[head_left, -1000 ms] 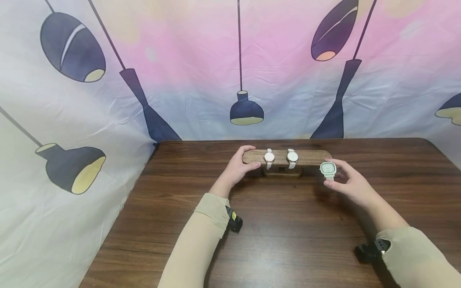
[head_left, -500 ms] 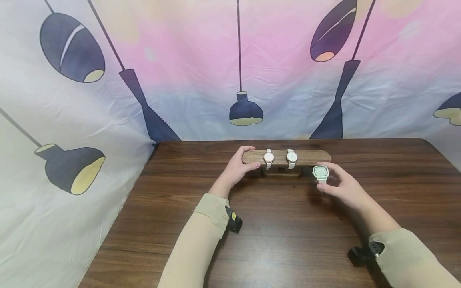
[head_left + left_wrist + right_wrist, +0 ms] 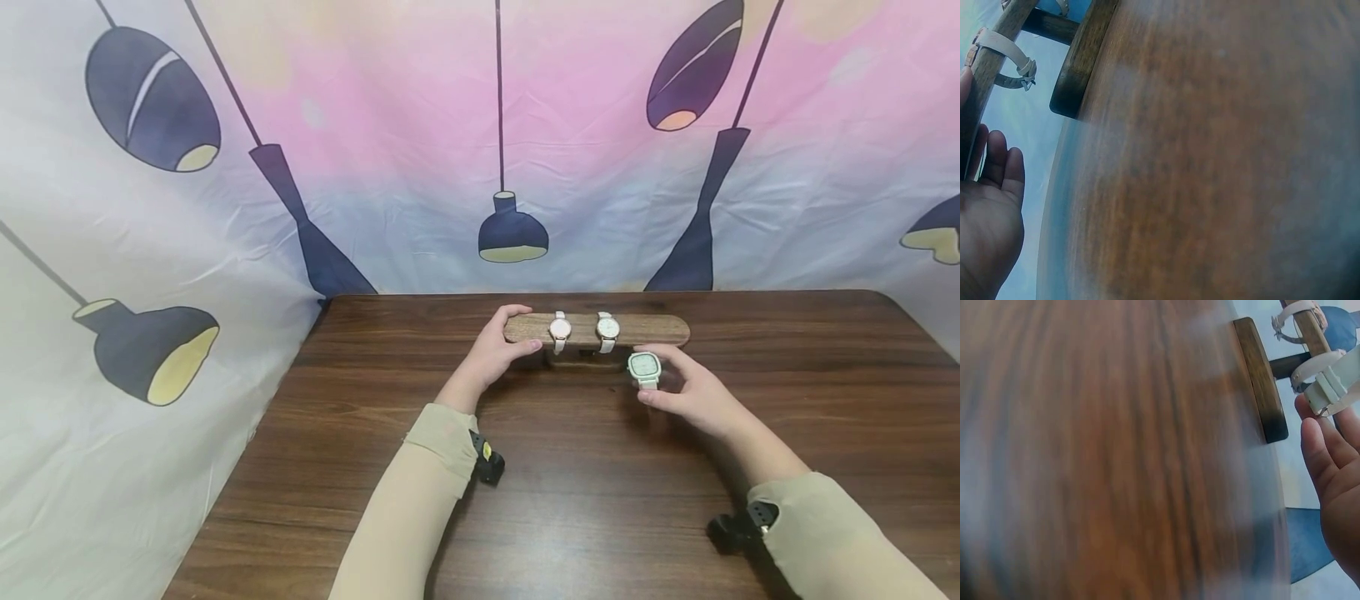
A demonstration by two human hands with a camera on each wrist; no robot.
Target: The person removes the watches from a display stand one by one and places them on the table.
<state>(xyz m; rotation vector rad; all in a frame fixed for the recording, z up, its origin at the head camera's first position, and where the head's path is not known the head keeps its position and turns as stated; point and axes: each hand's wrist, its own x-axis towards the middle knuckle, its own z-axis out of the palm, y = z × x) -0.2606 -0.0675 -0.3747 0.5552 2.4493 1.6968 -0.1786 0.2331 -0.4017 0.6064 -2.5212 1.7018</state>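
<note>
A wooden watch stand (image 3: 660,329) sits near the far edge of the dark table (image 3: 600,500), its bar carrying two round white-strapped watches (image 3: 559,329) (image 3: 607,327). My left hand (image 3: 501,350) grips the bar's left end (image 3: 985,69). My right hand (image 3: 686,392) pinches a square white watch (image 3: 644,367) just in front of the bar, below its right half. In the right wrist view the white strap (image 3: 1329,390) shows beside my fingers (image 3: 1325,456), near the stand's base (image 3: 1260,378).
A printed cloth backdrop (image 3: 480,142) with lamp shapes hangs behind and to the left of the table. Both forearms wear beige sleeves with black wrist mounts (image 3: 487,460) (image 3: 738,525).
My right hand has carried the square watch leftward and slightly down, from the bar's right end to in front of its right half. The left hand has stayed on the bar.
</note>
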